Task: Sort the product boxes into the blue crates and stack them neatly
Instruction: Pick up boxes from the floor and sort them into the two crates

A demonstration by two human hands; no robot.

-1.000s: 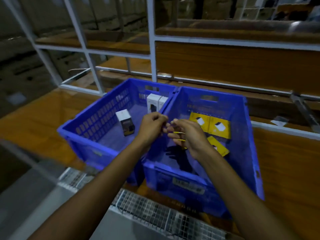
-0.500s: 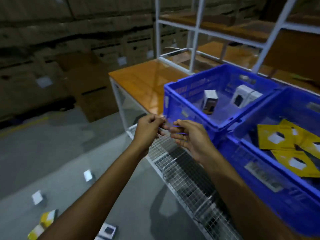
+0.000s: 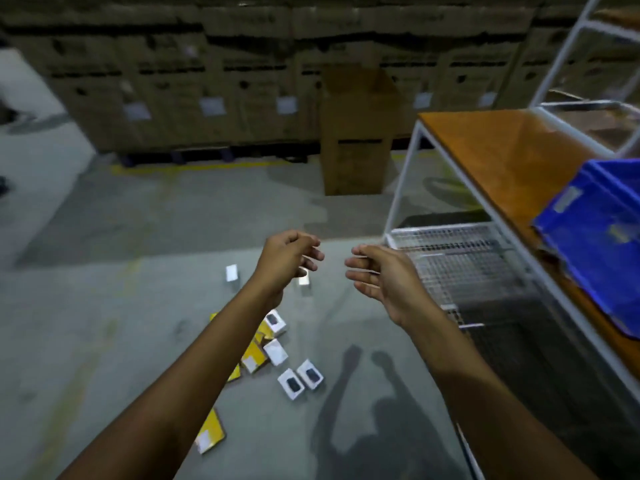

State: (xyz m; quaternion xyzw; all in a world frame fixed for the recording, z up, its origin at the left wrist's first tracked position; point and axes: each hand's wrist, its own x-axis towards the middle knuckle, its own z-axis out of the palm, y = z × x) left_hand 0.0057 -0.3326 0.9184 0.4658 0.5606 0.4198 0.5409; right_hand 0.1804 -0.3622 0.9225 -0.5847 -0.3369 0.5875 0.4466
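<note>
While both my arms stretch out over the floor, my left hand (image 3: 287, 261) hangs with its fingers loosely curled and nothing in them. My right hand (image 3: 389, 284) faces it, palm turned inward, fingers relaxed and just as empty. The two hands are near each other but apart, with a gap of floor showing between them.

Beneath them the product boxes (image 3: 276, 351) lie scattered on the grey concrete floor (image 3: 104, 306), none of them in a crate. Most sit in a loose cluster under my left forearm. The white boxes (image 3: 292, 384) are small, with a dark picture printed on the upper face; two lie side by side, and two more touch the yellow ones. The yellow boxes (image 3: 252, 358) are flat, each with a white patch, and one lies apart, closer to me. Farther out are two small pale boxes, one of them partly hidden behind my left hand.

To my right, the blue crate (image 3: 595, 244) sits on the orange-topped bench (image 3: 502, 157), a pale label on its wall; I cannot see inside it. A wire shelf (image 3: 460, 258) sits lower in the bench's white frame. My shadow (image 3: 363, 427) falls on the floor, and stacked cardboard cartons (image 3: 207, 81) line the far side, blurred.
</note>
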